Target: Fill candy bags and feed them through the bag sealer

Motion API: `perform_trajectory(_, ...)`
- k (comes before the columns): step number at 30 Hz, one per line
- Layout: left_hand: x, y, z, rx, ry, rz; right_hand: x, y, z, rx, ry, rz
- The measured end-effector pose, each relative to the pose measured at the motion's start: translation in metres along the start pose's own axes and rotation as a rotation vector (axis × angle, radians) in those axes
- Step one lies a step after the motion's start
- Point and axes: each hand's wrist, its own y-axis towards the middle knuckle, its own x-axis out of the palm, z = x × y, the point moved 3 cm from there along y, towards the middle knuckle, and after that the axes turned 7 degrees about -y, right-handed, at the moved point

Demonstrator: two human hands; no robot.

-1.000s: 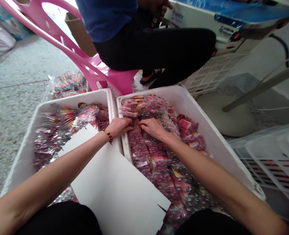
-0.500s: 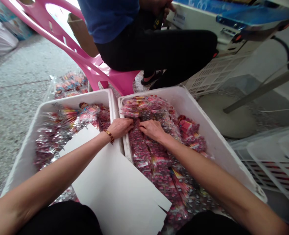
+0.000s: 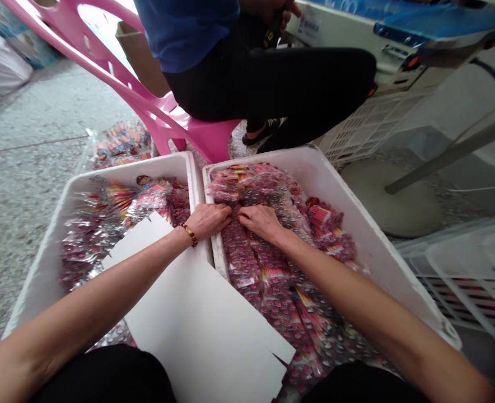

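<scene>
My L hand (image 3: 209,220) & R hand (image 3: 259,220), fingers curled, sit close tog. at the pink packets (image 3: 239,254) in the R bin (image 3: 328,182); can't tell if either pinches one. White card (image 3: 205,319) spans parts of this bin & the L bin (image 3: 45,268), nearer me.

Workshop | tubs (image 3: 346,210) of wrapped packets (image 3: 239,254) | blue-topped machine (image 3: 350,36) | slotted crate (image 3: 359,131) | seated co-worker (image 3: 195,36)

Pkts (image 3: 239,254) in clear plastic wrap, v. shiny & crinkly. White sheet (image 3: 201,319) looks like smooth matt card. Pink chair (image 3: 211,136): glossy plastic; blue shirt (image 3: 191,36): matt cloth.
</scene>
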Motion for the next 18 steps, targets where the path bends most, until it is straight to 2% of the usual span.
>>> perform_trajectory(5, 0.002, 0.0, -0.001, 0.021, 0.011, -0.006, 0.003, -0.008, 0.006, -0.064, 0.105, 0.089)
perform_trajectory(11, 0.003, 0.001, -0.001, 0.022, -0.015, 0.009, 0.005, -0.011, 0.0, -0.119, -0.07, 0.057)
perform_trajectory(16, 0.004, 0.0, -0.001, -0.031, -0.003, 0.018, 0.006, -0.01, -0.001, -0.108, -0.091, 0.068)
perform_trajectory(18, 0.005, 0.0, 0.0, -0.002, -0.001, 0.009, 0.009, -0.012, 0.0, -0.1, -0.083, 0.07)
